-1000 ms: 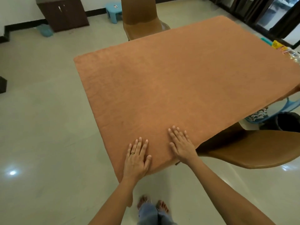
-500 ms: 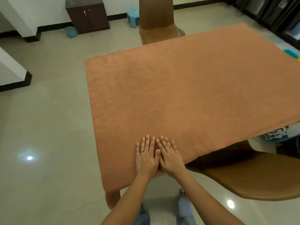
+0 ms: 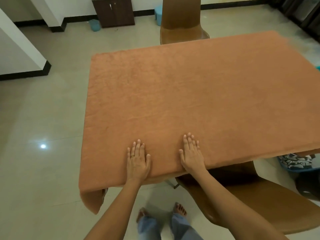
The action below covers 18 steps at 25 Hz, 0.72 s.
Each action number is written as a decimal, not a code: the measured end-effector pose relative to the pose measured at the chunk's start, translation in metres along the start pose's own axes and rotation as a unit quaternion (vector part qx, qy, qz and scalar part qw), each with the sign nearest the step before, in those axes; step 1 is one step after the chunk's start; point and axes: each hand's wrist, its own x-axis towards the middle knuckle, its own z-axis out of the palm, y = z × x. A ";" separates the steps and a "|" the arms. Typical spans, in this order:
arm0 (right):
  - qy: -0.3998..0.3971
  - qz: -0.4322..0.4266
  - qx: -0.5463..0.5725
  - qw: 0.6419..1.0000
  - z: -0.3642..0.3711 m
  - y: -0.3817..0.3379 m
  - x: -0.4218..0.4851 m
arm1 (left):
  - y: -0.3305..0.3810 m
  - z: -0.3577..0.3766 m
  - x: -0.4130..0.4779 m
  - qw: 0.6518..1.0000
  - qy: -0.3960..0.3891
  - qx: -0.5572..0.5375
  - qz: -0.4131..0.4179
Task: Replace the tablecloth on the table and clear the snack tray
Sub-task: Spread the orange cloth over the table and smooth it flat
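Both the left hand (image 3: 137,162) and right hand (image 3: 192,155) press flat, fingers straight, gripping nothing, smoothing the orange tablecloth (image 3: 190,94); next, sweep outward toward its edges.

hands (image 3: 138,161) on tablecloth (image 3: 190,94), chairs (image 3: 180,19) behind, right

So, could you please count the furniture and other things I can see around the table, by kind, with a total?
Tablecloths: 1, orange tablecloth, pressed flat by left hand and right hand
Chairs: 2, far chair, near chair
Cabinets: 1, dark cabinet
Blue stools: 1, blue stool
Blue buckets: 1, small bucket
Blue basins: 1, basin of cloth
Total: 7
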 end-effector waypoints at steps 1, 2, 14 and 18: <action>-0.006 -0.044 0.005 0.999 0.004 -0.009 -0.002 | 0.018 0.005 0.000 1.000 -0.002 -0.019 0.012; -0.017 -0.084 0.003 0.996 0.009 -0.019 -0.005 | 0.035 0.011 0.000 0.999 -0.011 -0.032 0.035; 0.011 -0.016 -0.040 0.999 -0.027 0.131 -0.015 | 0.070 0.036 -0.004 0.996 -0.018 0.039 0.072; -0.001 -0.011 -0.024 1.000 -0.049 0.171 -0.016 | 0.120 0.048 0.005 0.997 0.047 0.041 -0.052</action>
